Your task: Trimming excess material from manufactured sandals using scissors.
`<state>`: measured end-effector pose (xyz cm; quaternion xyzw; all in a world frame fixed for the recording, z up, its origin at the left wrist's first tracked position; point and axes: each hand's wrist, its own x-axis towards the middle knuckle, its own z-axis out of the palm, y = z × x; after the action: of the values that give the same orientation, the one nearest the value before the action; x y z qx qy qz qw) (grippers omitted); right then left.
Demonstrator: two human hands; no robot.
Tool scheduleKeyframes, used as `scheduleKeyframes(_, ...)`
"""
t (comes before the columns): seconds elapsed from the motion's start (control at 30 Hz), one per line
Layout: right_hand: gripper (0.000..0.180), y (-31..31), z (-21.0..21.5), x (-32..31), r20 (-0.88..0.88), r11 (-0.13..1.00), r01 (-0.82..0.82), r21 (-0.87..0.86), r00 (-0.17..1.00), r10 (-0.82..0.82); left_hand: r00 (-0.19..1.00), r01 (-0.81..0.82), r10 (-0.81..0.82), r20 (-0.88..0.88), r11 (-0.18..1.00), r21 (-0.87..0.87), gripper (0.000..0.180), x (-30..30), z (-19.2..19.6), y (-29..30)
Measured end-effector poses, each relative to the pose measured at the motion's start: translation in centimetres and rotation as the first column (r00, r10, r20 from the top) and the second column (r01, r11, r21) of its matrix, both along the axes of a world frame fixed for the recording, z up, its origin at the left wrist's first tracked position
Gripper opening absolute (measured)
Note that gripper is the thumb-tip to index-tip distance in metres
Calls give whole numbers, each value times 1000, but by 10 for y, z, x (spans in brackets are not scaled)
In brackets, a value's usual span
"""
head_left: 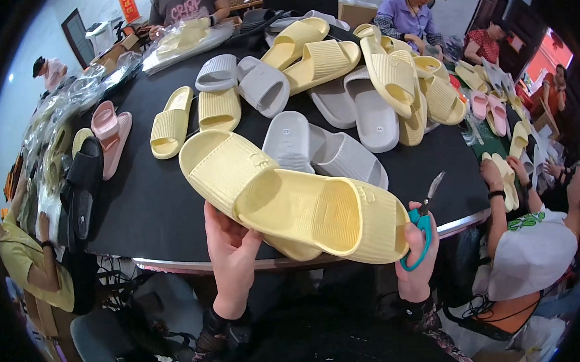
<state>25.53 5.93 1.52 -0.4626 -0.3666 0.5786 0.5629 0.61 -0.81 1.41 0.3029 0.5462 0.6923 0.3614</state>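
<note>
Two pale yellow slide sandals are held up over the table's near edge. The front yellow slide (334,211) has its opening toward me and its strap at the right. Partly behind it, the second yellow slide (223,161) has its ribbed strap at the upper left. My left hand (232,259) is closed on the pair from below, thumb at the front. At the strap end of the front slide, my right hand (416,269) is closed around small scissors (420,230) with teal handles, blades pointing up. Its fingers also touch that slide, partly hidden by it.
A black table (141,215) bears grey slides (351,155) just beyond the pair and a heap of yellow slides (389,77) farther back. Pink slides (112,138) and black slides (83,179) lie left, beside clear plastic bags (54,121). Several people work around the table.
</note>
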Motion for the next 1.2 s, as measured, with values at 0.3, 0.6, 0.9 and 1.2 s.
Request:
scheduleKeyframes(0.3, 50, -3, -18, -28, 97, 910, -414, 15, 906, 411, 984, -171, 166, -68, 982, -74, 75, 6, 10, -26)
scheduleKeyframes(0.6, 50, -4, -14, -75, -28, 670, -741, -46, 672, 740, 942, -314, 308, -131, 949, -31, 63, -20, -2, -61)
scheduleKeyframes(0.9, 50, 13, -16, -80, -28, 693, -717, -67, 696, 717, 962, -55, 154, 224, 917, -395, 32, -93, -35, -88)
scheduleKeyframes(1.2, 42, 57, -1, -79, 144, 781, -621, 71, 781, 608, 983, 181, -146, 112, 869, -460, 57, -90, -33, -43)
